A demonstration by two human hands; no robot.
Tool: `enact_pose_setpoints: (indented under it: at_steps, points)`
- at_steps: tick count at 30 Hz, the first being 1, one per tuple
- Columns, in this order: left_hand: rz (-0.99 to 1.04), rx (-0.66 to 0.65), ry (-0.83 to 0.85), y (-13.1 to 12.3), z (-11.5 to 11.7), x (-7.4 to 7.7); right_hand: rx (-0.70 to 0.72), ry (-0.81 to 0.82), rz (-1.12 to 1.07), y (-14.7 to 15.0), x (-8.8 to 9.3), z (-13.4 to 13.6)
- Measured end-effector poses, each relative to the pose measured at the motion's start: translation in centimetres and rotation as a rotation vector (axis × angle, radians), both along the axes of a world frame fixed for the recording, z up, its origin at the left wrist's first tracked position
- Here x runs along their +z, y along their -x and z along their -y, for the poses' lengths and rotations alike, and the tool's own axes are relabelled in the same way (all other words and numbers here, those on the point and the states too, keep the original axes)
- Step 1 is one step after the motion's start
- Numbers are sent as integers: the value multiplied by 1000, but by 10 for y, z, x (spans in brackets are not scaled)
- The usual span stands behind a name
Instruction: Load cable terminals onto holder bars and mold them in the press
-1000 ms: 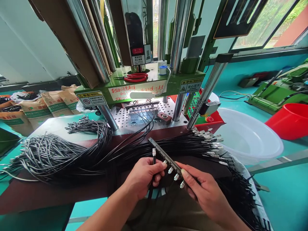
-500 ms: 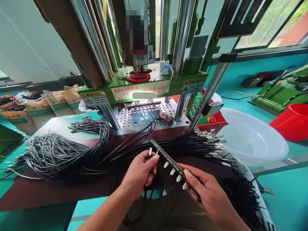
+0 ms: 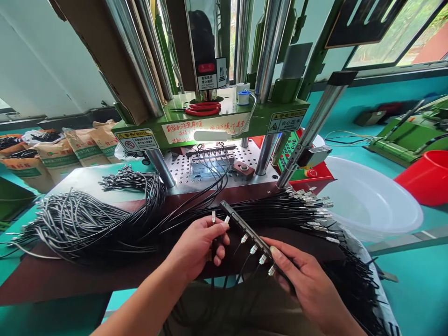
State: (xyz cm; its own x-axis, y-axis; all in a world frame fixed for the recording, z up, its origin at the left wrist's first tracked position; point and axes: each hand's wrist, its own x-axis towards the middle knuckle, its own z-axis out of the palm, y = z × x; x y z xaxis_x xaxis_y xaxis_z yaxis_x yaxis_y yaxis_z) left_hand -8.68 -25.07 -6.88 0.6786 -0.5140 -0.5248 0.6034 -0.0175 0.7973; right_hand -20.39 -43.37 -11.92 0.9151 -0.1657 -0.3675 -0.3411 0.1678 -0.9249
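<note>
My right hand (image 3: pixel 297 275) grips the lower end of a dark metal bar (image 3: pixel 241 224), which slants from upper left to lower right. Several silver cable connectors (image 3: pixel 254 249) stick out along the bar's lower left side, their black cables hanging down. Just left of the bar's upper end, my left hand (image 3: pixel 199 245) pinches two cable ends with silver connectors (image 3: pixel 213 216) pointing up. The two connectors stand apart, the right one close to the bar. Part of the cables is hidden behind my left fingers.
A green press (image 3: pixel 140 128) stands ahead, with a cabled mould (image 3: pixel 210 163) on its perforated plate (image 3: pixel 175 163). Black cable bundles (image 3: pixel 80 224) cover the brown table (image 3: pixel 35 280). Red-handled pliers (image 3: pixel 203 109) lie on the press. A white tub (image 3: pixel 371 196) is at right.
My left hand has shifted slightly left, drawing its connector away from the bar's upper end. The two connectors in it now stand further apart. The camera view has shifted a little.
</note>
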Motion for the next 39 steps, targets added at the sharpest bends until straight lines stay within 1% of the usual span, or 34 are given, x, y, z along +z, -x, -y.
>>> enact_pose_setpoints:
  at_steps: [3, 5, 14, 19, 32, 39]
  points:
    - [16, -30, -12, 4, 4, -16, 23, -26, -17, 0, 1, 0]
    - [23, -44, 1, 5, 5, -20, 38, -26, -15, 0, 0, 0]
    - [37, -88, -5, 5, 3, -20, 26, 3, -25, -2, -1, 1]
    - [19, -93, -22, 5, 4, -20, 30, -5, -25, 0, 0, 1]
    - [48, -109, -38, 4, 4, -20, 38, 10, 14, 0, -5, 2]
    - [52, -112, -43, 5, 4, -20, 39, -18, 16, -1, -7, 2]
